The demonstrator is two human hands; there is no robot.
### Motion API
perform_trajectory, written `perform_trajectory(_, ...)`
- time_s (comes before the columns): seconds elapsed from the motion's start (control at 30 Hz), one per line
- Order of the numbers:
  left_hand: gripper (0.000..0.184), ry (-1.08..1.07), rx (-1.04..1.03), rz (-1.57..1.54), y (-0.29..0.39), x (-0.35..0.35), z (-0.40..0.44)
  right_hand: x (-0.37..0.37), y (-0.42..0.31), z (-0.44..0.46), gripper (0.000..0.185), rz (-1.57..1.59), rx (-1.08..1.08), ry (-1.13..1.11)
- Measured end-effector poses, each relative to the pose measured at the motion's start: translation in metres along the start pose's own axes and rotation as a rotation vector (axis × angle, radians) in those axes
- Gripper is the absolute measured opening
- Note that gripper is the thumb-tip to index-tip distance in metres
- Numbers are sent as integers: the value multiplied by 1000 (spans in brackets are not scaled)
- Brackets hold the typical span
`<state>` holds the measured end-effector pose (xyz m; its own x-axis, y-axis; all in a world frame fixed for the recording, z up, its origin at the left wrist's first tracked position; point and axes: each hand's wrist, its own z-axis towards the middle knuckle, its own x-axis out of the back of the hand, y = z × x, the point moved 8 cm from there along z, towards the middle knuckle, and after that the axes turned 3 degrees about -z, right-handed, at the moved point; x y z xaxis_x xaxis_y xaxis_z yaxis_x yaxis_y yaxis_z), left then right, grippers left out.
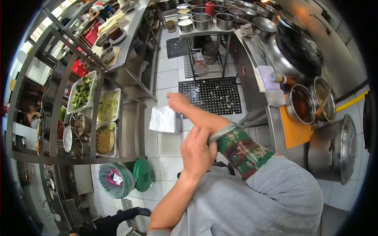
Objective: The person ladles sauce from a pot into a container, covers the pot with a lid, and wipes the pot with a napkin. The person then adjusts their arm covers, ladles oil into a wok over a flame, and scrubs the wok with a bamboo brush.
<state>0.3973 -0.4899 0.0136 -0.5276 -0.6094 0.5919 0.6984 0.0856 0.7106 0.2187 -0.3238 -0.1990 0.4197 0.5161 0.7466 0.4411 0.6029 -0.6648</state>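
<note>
My left hand [198,151] pinches the grey cuff of a camouflage oversleeve [242,151], which covers my right arm from below the elbow up toward the grey shirt sleeve. The fingers are closed on the cuff at the forearm. My right hand [179,102] is held out in front with its fingers curled in, and nothing shows in it. Below and beside it stands a white-topped box-like thing [163,119], apart from the hand as far as I can see.
Left, a steel rack holds a basket of chopped greens [83,92] and a tray of noodles [105,141]. A lined bin [116,181] stands below. Ahead lies a black rubber mat [210,96]. Pots and a wok [295,53] line the right; a person's leg [122,220] shows bottom left.
</note>
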Motion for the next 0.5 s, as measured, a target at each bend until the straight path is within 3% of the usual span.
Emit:
perform_trajectory(0.07, 17, 25, -172, 6, 24, 2, 25, -25, -15, -34, 19, -220, 218, -143)
perform_trajectory(0.2, 17, -231, -243, 150, 38, -25, 37, -51, -9, -87, 17, -407, 446, -264)
perform_trajectory(0.37, 20, -689, 131, 260, 23, -61, 52, -71, 41, -147, 16, -614, 489, -506)
perform_trajectory(0.5, 11, -508, -59, 196, 25, -62, 45, -63, 49, -157, 16, -607, 448, -483)
